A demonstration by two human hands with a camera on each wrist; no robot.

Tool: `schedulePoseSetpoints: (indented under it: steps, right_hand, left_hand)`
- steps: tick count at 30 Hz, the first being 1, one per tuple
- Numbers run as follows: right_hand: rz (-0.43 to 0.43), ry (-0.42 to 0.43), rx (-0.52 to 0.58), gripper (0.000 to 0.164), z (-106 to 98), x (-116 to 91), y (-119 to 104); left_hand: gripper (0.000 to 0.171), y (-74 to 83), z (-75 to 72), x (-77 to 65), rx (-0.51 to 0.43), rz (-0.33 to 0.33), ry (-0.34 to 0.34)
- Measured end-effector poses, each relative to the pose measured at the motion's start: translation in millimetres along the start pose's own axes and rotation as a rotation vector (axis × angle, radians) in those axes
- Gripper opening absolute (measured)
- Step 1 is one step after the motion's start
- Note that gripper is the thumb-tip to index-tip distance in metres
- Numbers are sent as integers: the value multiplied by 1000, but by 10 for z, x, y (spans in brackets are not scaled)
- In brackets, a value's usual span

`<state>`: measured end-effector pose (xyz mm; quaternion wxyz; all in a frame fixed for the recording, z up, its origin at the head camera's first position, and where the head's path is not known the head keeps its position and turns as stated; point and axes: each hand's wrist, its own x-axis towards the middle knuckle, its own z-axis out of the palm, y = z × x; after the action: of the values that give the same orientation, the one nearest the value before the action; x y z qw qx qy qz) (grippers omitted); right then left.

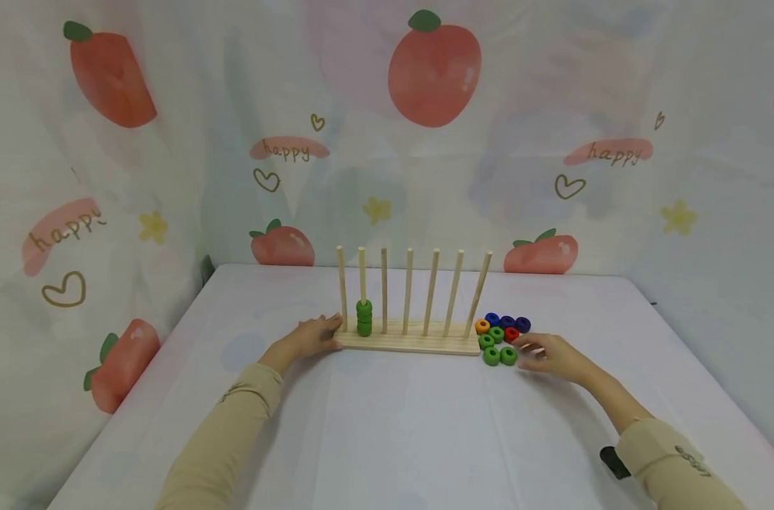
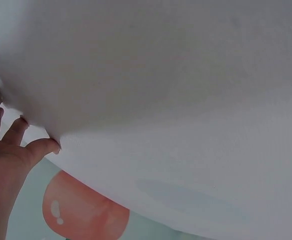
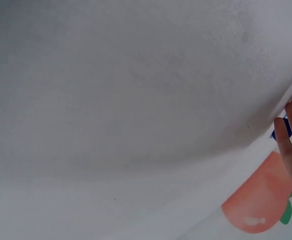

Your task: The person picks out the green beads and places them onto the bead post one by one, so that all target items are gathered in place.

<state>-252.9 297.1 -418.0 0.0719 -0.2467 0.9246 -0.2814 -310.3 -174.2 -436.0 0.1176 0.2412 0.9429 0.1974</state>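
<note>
A pale wooden peg rack (image 1: 412, 343) stands at the far middle of the table, with a row of upright pegs. Green beads (image 1: 364, 319) are stacked on its second peg from the left. My left hand (image 1: 313, 336) holds the rack's left end, thumb at the front and fingers toward the back. Loose beads lie by the right end: green beads (image 1: 492, 355), a red bead (image 1: 512, 335), an orange bead (image 1: 483, 326) and blue ones (image 1: 507, 322). My right hand (image 1: 549, 354) is spread just right of them, fingertips close to the red bead, holding nothing visible.
A white cloth covers the table (image 1: 412, 439). Behind and at the sides hangs a printed curtain (image 1: 425, 191) with fruit and hearts. A small black object (image 1: 614, 462) lies by the right sleeve (image 1: 661, 453).
</note>
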Motion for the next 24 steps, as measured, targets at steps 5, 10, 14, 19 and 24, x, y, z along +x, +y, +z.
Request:
schedulePoseSetpoints:
  steps: [5, 10, 14, 19, 24]
  right_hand:
    - [36, -6, -30, 40, 38, 8, -14]
    - [80, 5, -75, 40, 83, 32, -26]
    - [81, 10, -102, 39, 118, 83, -38]
    - [95, 25, -97, 39, 98, 98, -48]
    - [94, 27, -121, 33, 68, 123, -30]
  left_hand:
    - [66, -17, 42, -2, 5, 13, 7]
    - [66, -14, 53, -13, -2, 13, 7]
    - [66, -16, 31, -35, 12, 10, 13]
    - [66, -43, 24, -10, 0, 35, 23]
    - [67, -60, 49, 35, -3, 28, 21]
